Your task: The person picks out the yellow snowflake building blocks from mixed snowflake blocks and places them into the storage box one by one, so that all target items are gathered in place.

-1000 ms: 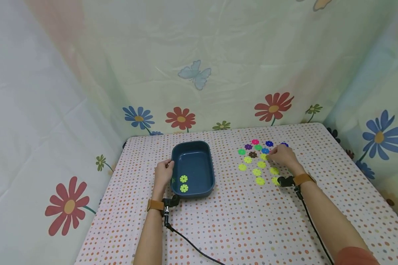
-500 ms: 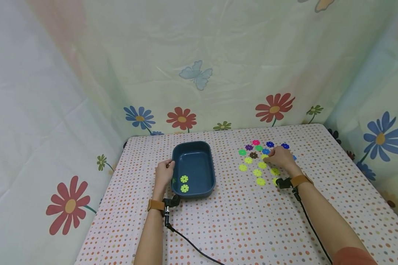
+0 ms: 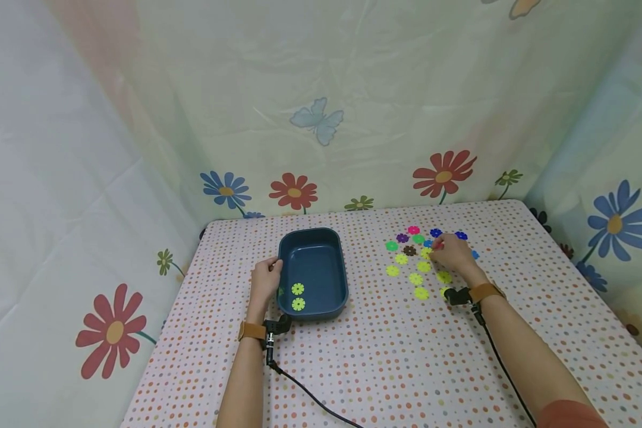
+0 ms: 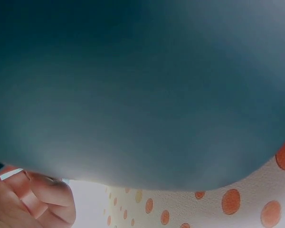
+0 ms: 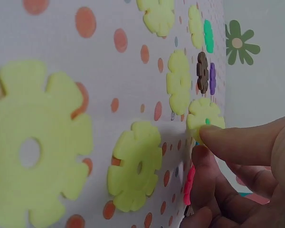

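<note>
My left hand (image 3: pixel 266 279) grips the left rim of a dark blue rectangular tray (image 3: pixel 315 270); the tray's outer wall (image 4: pixel 142 104) fills most of the left wrist view. Inside the tray, near its front left corner, lie two yellow flower-shaped discs (image 3: pixel 298 296). Over the loose discs on the right, my right hand (image 3: pixel 453 252) pinches the edge of a yellow disc (image 5: pixel 204 113) between thumb and forefinger. This disc faces the wrist camera more than its neighbours do. A pinkish-red disc (image 5: pixel 189 185) shows partly under the fingers.
Several more yellow discs (image 3: pixel 421 293) lie nearer the front. Green (image 3: pixel 392 245), purple (image 3: pixel 402 238), brown (image 3: pixel 409 251), pink (image 3: pixel 414 230) and blue discs (image 3: pixel 461 235) lie behind and around the right hand. Cables run from both wrists across the dotted tablecloth (image 3: pixel 374 368).
My right hand has moved slightly left and closer to the front, then its fingertips shifted a little back. Red now shows beside its fingers. The left hand and tray stay put.
</note>
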`<action>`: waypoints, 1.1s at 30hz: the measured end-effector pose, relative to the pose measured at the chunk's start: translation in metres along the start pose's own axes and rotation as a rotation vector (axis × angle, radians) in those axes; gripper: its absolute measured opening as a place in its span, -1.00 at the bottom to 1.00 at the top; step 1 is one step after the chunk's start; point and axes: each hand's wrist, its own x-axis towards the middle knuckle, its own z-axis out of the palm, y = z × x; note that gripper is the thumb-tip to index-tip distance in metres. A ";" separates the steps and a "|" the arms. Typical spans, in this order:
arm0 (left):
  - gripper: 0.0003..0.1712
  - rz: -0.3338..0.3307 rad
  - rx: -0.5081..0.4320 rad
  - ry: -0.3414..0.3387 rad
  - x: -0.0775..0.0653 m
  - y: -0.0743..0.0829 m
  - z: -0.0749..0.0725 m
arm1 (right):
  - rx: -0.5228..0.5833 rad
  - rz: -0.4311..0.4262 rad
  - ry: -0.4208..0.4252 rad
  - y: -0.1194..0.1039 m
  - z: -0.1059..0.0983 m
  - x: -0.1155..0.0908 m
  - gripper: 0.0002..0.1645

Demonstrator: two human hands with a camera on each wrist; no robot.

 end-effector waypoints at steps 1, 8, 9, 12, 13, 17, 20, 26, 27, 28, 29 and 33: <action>-0.52 -0.001 -0.001 0.001 0.000 0.000 0.000 | 0.007 0.003 -0.002 0.000 0.000 0.000 -0.69; -0.52 -0.004 -0.003 0.004 -0.001 0.002 0.000 | 0.037 0.002 -0.006 0.000 -0.001 0.002 -0.68; -0.52 -0.003 -0.003 0.004 -0.001 0.002 0.000 | 0.044 0.000 -0.006 -0.001 -0.002 0.002 -0.67; -0.52 0.001 -0.004 0.003 -0.001 0.003 -0.001 | 0.060 -0.005 -0.003 -0.006 -0.004 0.000 -0.64; -0.52 0.001 -0.005 0.003 -0.001 0.003 -0.001 | 0.068 -0.012 -0.004 -0.008 -0.005 -0.001 -0.63; -0.52 -0.002 0.001 0.001 -0.001 0.003 -0.001 | 0.102 -0.053 -0.023 -0.021 -0.008 -0.002 -0.62; -0.52 -0.004 0.001 -0.002 -0.001 0.003 -0.001 | 0.124 -0.080 -0.044 -0.032 -0.007 -0.001 -0.62; -0.54 -0.002 -0.004 0.003 -0.002 0.004 0.000 | 0.187 -0.107 -0.097 -0.059 0.002 0.003 -0.59; -0.54 -0.001 -0.002 0.004 -0.001 0.004 0.000 | 0.204 -0.113 -0.105 -0.064 0.003 0.003 -0.60; -0.54 -0.001 0.000 0.005 -0.001 0.003 0.000 | 0.222 -0.120 -0.116 -0.069 0.005 0.003 -0.60; -0.53 -0.001 0.003 0.006 -0.001 0.003 0.000 | 0.238 -0.126 -0.124 -0.074 0.007 0.004 -0.61; -0.52 0.001 0.003 0.001 -0.001 0.003 0.000 | 0.287 -0.158 -0.149 -0.094 0.013 0.005 -0.64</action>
